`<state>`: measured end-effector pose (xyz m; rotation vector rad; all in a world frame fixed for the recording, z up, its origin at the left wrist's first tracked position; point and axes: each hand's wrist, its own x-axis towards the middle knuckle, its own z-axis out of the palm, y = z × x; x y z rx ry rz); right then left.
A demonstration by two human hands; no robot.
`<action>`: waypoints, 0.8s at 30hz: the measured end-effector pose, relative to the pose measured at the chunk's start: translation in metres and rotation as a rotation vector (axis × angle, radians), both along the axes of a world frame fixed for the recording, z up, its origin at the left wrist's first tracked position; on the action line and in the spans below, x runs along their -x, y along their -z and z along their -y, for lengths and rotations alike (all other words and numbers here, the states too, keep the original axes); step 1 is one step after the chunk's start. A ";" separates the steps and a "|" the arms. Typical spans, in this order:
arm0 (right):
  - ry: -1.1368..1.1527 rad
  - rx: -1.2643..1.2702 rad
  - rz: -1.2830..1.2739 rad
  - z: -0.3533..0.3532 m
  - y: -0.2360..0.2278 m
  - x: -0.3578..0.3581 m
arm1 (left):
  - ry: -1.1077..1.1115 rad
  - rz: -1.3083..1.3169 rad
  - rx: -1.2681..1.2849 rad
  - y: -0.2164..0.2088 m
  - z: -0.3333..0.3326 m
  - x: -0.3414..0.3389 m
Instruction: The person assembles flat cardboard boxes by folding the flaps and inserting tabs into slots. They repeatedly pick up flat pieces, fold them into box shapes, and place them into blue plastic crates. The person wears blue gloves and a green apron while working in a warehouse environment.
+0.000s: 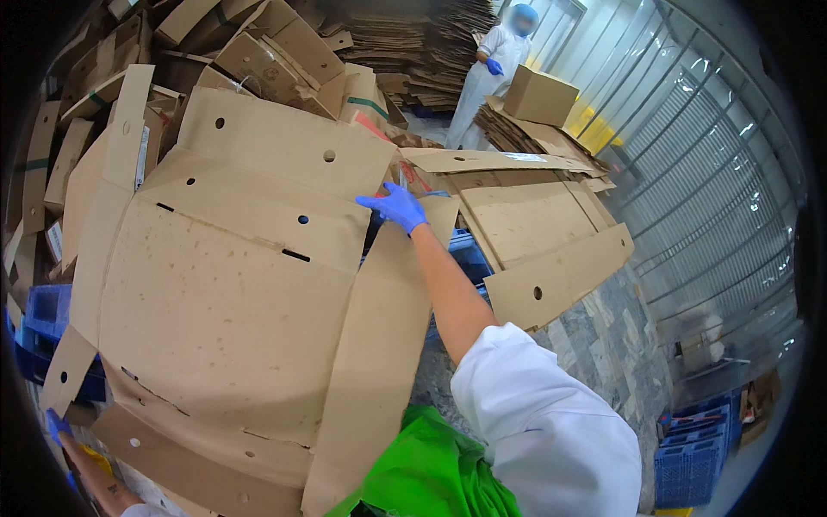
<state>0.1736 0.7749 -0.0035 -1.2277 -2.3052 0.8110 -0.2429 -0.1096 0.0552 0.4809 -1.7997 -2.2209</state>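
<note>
A large unfolded cardboard box (224,302), with round holes, slots and stained patches, spreads out in front of me. At its lower left corner, my left hand (59,426) in a blue glove closes on a flap edge; its fingers are partly hidden. My right hand (398,208), also blue-gloved, reaches to the far right edge of the box. Its fingers and thumb are spread apart by the side flap. Just beyond it on the right lies another opened cardboard box (534,220) with raised flaps.
Cardboard boxes (276,65) pile up at the far left, with flattened stacks (431,52) behind. A person (495,69) in white stands near a closed box (541,95). Blue crates (689,465) sit at lower right on the tiled floor (594,370). Blue plastic (469,257) shows beneath the boxes.
</note>
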 end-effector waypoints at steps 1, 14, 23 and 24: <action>-0.060 0.141 -0.083 -0.005 -0.004 0.003 | 0.000 0.003 -0.009 0.001 0.000 0.002; -0.258 0.165 -0.573 0.021 -0.059 -0.016 | -0.026 0.070 -0.091 0.033 0.016 0.004; -0.539 -0.443 0.193 0.061 -0.048 -0.011 | -0.040 0.110 -0.125 0.054 0.041 -0.004; -0.595 -0.458 0.305 0.066 -0.045 -0.007 | -0.042 0.101 -0.125 0.053 0.049 -0.010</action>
